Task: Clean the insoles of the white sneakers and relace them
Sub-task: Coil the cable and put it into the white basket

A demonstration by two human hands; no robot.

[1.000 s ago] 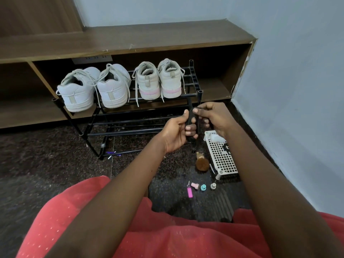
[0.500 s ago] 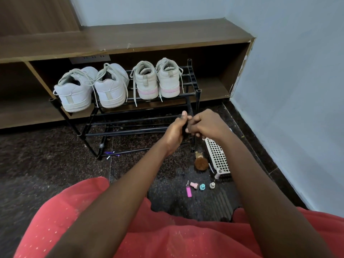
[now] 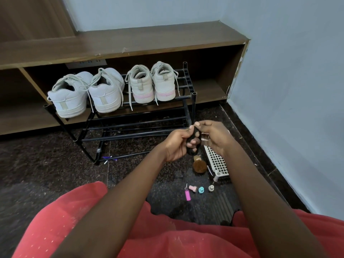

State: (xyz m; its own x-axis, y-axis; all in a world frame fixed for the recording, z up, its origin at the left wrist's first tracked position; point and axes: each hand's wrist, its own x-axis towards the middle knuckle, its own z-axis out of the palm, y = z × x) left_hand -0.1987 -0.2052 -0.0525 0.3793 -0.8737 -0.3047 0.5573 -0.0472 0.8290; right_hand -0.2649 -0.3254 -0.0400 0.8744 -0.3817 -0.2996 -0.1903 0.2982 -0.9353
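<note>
A dark speckled floor [image 3: 46, 164] ran to a pale wall at the right of the frame, with a wooden shelf unit [image 3: 130, 43] across the top. On the top tier of a black rack [image 3: 141, 123] stood four white sneakers, heels toward the camera: a plain pair [image 3: 85, 94] at left of centre, a pink-striped pair [image 3: 152, 84] beside it, laces hanging loose. Their long axes ran away from the viewer.

Below and right of the rack, at centre frame, both hands met around a small dark object [image 3: 193, 144]; what it was could not be told. The left hand [image 3: 176, 144] was curled round it, fingers closed; the right hand [image 3: 214, 135] pinched at its top, closed too.

The sneakers lay up and left of the hands, well apart. The left hand was the nearer to them, and the pink-striped pair the closer pair. A reach would likely go forward and upward to the heels.

A brush [image 3: 199, 165], a white basket [image 3: 216, 162] and small caps [image 3: 201, 189] lay on the floor beneath the hands.
</note>
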